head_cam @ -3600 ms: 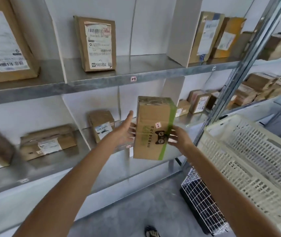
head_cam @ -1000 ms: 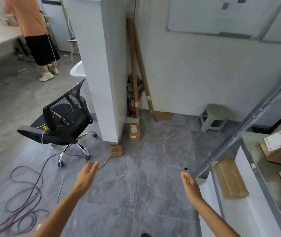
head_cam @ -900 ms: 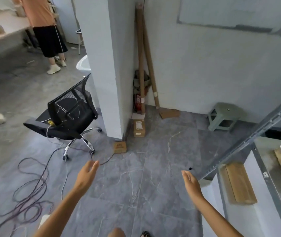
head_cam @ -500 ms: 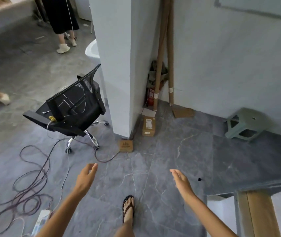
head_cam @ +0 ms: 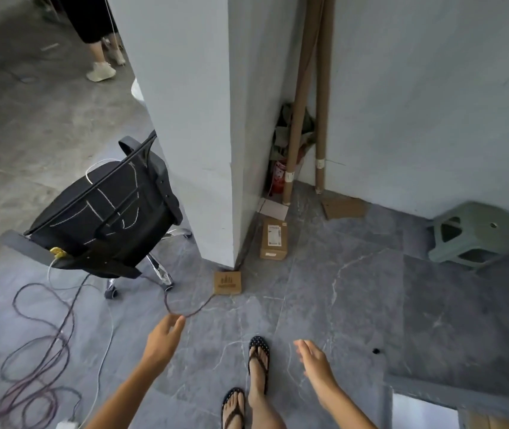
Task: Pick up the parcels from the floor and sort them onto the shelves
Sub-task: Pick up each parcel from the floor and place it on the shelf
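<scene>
Two cardboard parcels lie on the grey tiled floor by the white pillar. A small square parcel (head_cam: 227, 282) with a printed logo sits at the pillar's corner. A longer parcel (head_cam: 274, 239) with a white label lies just behind it, beside the pillar. My left hand (head_cam: 163, 339) hangs in the air in front of me, empty, fingers relaxed and straight. My right hand (head_cam: 314, 360) is also empty with fingers extended. Both hands are well short of the parcels. My feet in sandals show below.
A black office chair (head_cam: 104, 209) stands left of the pillar (head_cam: 203, 119), with cables (head_cam: 39, 351) looping over the floor. Cardboard tubes (head_cam: 308, 97) lean in the corner. A green stool (head_cam: 476, 233) sits at right. A shelf corner (head_cam: 451, 407) shows lower right. Another person's legs (head_cam: 98, 41) stand far left.
I put the large box on the shelf, turned away to the floor, and stepped closer to the pillar. Both hands are empty now and the parcels appear nearer.
</scene>
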Demonstrator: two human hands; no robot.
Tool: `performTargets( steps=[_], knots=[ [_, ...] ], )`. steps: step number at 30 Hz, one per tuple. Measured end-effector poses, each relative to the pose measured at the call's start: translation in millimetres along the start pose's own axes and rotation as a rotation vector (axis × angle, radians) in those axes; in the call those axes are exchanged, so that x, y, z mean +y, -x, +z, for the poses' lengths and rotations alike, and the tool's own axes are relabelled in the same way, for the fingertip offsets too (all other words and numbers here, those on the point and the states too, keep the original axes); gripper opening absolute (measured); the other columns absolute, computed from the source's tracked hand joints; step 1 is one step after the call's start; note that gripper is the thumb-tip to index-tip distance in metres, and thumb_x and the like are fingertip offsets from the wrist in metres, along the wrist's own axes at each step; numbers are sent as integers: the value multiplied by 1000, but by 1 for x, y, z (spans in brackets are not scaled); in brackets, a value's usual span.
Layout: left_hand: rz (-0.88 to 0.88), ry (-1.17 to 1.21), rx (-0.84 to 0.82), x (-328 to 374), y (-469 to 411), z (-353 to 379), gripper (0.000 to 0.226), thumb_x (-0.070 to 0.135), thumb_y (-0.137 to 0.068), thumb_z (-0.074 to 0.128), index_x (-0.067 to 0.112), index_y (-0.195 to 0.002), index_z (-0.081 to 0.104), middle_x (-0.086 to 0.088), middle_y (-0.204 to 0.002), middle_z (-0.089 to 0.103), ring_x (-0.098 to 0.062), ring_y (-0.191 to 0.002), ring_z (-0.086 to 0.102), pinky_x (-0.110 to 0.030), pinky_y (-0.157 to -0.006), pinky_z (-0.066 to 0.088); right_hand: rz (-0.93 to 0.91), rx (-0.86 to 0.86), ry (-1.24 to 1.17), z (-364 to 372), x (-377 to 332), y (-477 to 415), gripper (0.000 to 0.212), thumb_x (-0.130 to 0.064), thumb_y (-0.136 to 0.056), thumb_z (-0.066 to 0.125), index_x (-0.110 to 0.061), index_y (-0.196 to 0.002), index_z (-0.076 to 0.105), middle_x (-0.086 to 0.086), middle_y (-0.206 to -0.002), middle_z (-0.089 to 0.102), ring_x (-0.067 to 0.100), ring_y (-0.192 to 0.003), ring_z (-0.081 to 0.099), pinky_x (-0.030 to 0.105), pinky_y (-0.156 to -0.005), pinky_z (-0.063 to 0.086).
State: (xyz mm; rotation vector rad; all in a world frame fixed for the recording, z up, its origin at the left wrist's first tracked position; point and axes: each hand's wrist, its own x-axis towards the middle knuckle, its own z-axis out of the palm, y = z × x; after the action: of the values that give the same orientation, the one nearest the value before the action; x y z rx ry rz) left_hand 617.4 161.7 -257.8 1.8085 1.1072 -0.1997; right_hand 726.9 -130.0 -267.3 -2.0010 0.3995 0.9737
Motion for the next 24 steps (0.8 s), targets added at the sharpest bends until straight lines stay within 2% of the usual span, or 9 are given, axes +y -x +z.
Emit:
performTargets(
  steps=[4,6,10,14,18,19,20,22,24],
  knots=[
    [-83,18,9,0,-61,22,28,25,-97,48,5,-113,60,-13,-112,62,-31,-109,56,-38,-92,41,-14,-34,104,10,-24,-65,29,-31,-97,45,-25,-68,49,-9,-70,49,10,-70,47,27,-68,38],
    [-134,13,6,-8,-93,38,27,23,-97,48,3,-111,60,-16,-112,62,-32,-109,56,-40,-93,41,-30,-7,145,19,-31,-104,32,-30,-97,45,-26,-65,44,-10,-66,46,11,-68,46,27,-64,35],
    [-160,-34,-39,-42,-170,83,26,19,-96,49,1,-111,61,-18,-111,63,-33,-108,56,-37,-91,41,-20,-1,166,59,-30,-197,21,-29,-98,43,-16,-87,56,3,-89,60,19,-86,54,26,-71,37],
    [-199,-53,-60,-102,-274,140,27,16,-96,49,1,-116,59,-19,-117,60,-33,-112,54,-38,-96,39,-8,-45,192,123,2,-314,31,-22,-98,42,-5,-115,60,12,-121,63,25,-113,57,26,-86,41],
    [-256,23,-39,-171,-370,207,29,8,-95,48,-1,-122,55,-21,-123,57,-30,-110,52,-33,-91,38,27,-61,281,190,51,-428,21,-7,-92,40,-11,-81,57,18,-119,63,29,-109,58,28,-77,42],
    [-271,56,-20,-184,-393,221,32,7,-95,47,0,-125,53,-21,-127,55,-30,-112,51,-33,-93,37,18,-80,283,207,56,-452,20,-5,-91,39,-9,-85,58,18,-124,60,29,-112,57,27,-77,41],
    [-281,80,6,-196,-416,235,34,8,-96,46,0,-128,50,-20,-132,52,-30,-117,49,-34,-98,36,-2,-88,261,225,63,-477,24,-3,-91,40,-6,-103,60,18,-131,56,29,-118,54,26,-81,41],
    [-280,122,28,-226,-460,265,40,10,-97,45,3,-136,44,-16,-141,45,-30,-128,42,-36,-108,30,-50,-90,197,259,74,-524,45,-2,-91,42,-6,-136,44,15,-143,43,29,-130,44,29,-98,39],
    [-269,212,9,-246,-499,293,46,11,-98,44,5,-142,34,-13,-148,36,-28,-134,36,-33,-108,28,-119,-81,125,283,81,-566,50,-4,-92,45,-8,-142,35,14,-146,37,29,-132,40,36,-106,37]
  ],
)
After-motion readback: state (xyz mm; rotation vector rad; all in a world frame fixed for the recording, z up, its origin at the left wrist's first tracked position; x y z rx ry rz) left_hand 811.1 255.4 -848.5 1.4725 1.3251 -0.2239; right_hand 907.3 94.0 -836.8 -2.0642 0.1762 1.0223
